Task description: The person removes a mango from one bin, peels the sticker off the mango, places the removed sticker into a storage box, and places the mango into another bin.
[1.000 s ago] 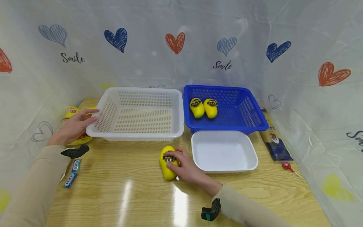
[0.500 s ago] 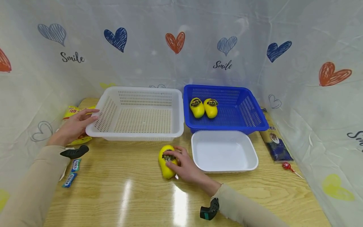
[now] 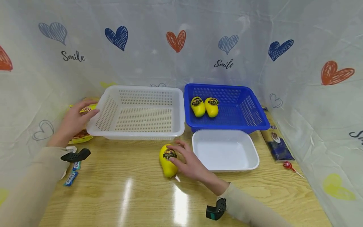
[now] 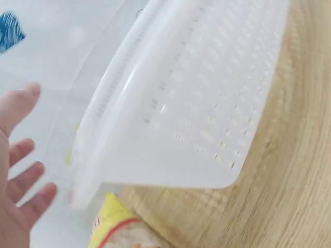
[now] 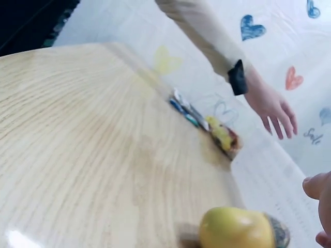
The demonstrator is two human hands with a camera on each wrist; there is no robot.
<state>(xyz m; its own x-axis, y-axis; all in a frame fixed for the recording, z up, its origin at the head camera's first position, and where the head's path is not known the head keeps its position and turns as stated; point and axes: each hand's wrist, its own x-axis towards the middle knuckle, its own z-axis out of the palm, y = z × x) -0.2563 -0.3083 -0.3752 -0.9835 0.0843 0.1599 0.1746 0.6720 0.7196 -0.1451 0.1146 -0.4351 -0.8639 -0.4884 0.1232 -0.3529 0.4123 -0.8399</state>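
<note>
A yellow fruit [image 3: 168,160] with a dark label lies on the wooden table [image 3: 127,195], in front of the white perforated basket [image 3: 136,135]. My right hand [image 3: 185,157] is at the fruit's right side. Its thumb touches the fruit and its fingers are spread and raised. In the right wrist view the fruit [image 5: 238,230] lies free, with only fingertips [image 5: 318,186] at the frame's edge. My left hand [image 3: 76,121] hovers with straight fingers just left of the basket's left rim, above a yellow snack bag [image 3: 80,136]. The left wrist view shows that hand [image 4: 20,175] apart from the basket [image 4: 196,103].
A blue basket [image 3: 255,110] at the back right holds two more yellow fruits [image 3: 197,106] [image 3: 212,107]. A white tray [image 3: 224,151] sits in front of it. Small candy packets [image 3: 71,178] lie at the left, a dark blue packet [image 3: 276,145] and a lollipop [image 3: 287,165] at the right. Curtains close in three sides.
My right hand's fingers have lifted off the fruit's top and spread. My left hand has come off the white basket's rim and moved slightly back over the snack bag.
</note>
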